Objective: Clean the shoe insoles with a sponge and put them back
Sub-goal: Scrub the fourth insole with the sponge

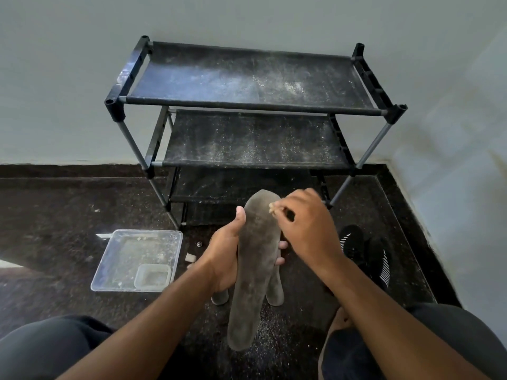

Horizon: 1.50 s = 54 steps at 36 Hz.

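The grey insole (255, 270) is gripped at its waist by the left hand (227, 253), thumb on one edge and fingers curled round the other, so that its face is presented upward and steadied for rubbing. A small scrap of sponge (272, 208) is pinched in the fingertips of the right hand (304, 226) and pressed to the toe end. A second insole (275, 290) is seen just behind the first (whether held or lying on the floor cannot be told). The black shoes (365, 253) are kept near on the right, and the clear tray (137, 259) on the left, within reach.

Head cam, looks fwd/down, close over hands.
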Available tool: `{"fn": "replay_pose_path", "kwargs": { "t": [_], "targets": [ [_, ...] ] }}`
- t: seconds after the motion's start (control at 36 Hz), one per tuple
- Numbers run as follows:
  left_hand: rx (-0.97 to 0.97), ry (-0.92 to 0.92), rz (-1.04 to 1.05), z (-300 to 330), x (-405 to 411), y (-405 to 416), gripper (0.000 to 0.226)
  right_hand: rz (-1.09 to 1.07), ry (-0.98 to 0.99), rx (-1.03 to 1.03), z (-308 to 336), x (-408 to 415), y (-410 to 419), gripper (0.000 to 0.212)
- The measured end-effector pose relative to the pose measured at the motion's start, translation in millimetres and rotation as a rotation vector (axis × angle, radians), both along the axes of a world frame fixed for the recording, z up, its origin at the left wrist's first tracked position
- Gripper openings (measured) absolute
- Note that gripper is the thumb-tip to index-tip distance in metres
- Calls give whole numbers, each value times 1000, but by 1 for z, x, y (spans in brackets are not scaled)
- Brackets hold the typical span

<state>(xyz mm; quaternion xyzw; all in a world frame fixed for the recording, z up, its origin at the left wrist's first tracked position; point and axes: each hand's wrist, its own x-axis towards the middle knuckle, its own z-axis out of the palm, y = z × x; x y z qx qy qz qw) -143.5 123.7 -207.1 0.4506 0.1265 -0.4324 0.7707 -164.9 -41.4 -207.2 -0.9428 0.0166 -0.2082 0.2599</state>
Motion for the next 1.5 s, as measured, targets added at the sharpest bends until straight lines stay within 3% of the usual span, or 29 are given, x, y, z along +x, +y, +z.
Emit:
{"fn": "replay_pose_path", "kwargs": {
  "t": [0.08,0.22,0.42,0.58,0.78,0.94,1.11,1.28,1.42,1.5],
  "targets": [
    [-22,11,-10,4,-2,-1,71,-48,-16,2,0,-2,1,5],
    [-45,31,17,1,0,1,69,210,17,-34,-12,-11,24,8],
    [-82,-6,11,3,-2,0,66,-42,-30,67,0,0,4,3],
    [-41,-36,49,1,3,-1,74,253,-5,9,-8,-9,26,7],
    [-42,-2,-19,1,-3,-2,75,-93,-60,49,2,3,-1,4],
    [-47,15,12,1,-4,-2,68,137,-5,14,-4,-5,18,8],
    [-41,24,15,-1,-4,-2,71,-71,-31,43,0,1,3,6],
    [-57,51,18,-1,-4,-3,69,104,-40,-12,-9,-7,21,8],
    [-47,41,3,-2,-5,-4,72,-117,-34,59,-1,2,2,5],
    [-49,48,-5,-3,-6,-5,70,-100,-37,67,-1,0,6,6]
  ]
}}
